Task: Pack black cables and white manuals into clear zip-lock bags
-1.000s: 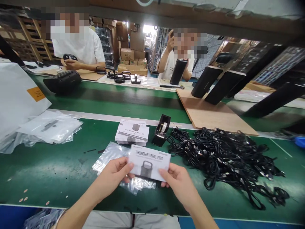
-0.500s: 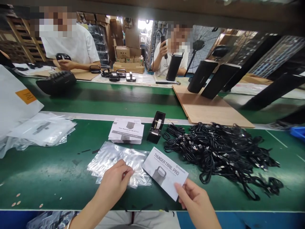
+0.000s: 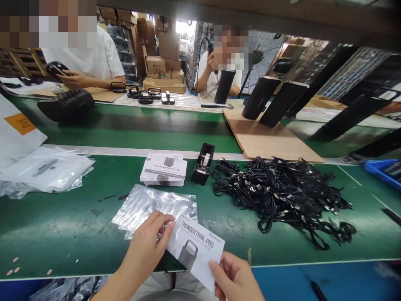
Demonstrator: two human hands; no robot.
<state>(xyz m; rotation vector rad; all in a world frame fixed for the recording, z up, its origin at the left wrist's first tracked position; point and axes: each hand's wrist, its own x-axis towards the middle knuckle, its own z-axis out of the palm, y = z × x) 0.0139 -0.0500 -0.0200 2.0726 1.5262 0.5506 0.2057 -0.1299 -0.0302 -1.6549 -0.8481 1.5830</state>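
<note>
My right hand [image 3: 236, 279] pinches the lower corner of a white "Thunder Trail Pro" booklet [image 3: 196, 249], held tilted over the table's front edge. My left hand [image 3: 146, 247] rests on a pile of clear plastic bags [image 3: 150, 207], its fingertips pinched on the top bag's edge right beside the booklet. A stack of white user manuals [image 3: 163, 169] lies just beyond the bags. A black tape dispenser [image 3: 203, 164] stands to the right of the stack.
A big heap of black cables [image 3: 282, 192] covers the green table [image 3: 62, 225] on the right. More clear bags [image 3: 44, 169] lie at the left. A wooden board [image 3: 269, 140] carries black speakers. Two people sit across the conveyor belt. A blue bin [image 3: 384, 169] is at the far right.
The booklet left my left hand and swung down to the right in my right hand, then came back toward the bags. My left hand dropped onto the bag pile.
</note>
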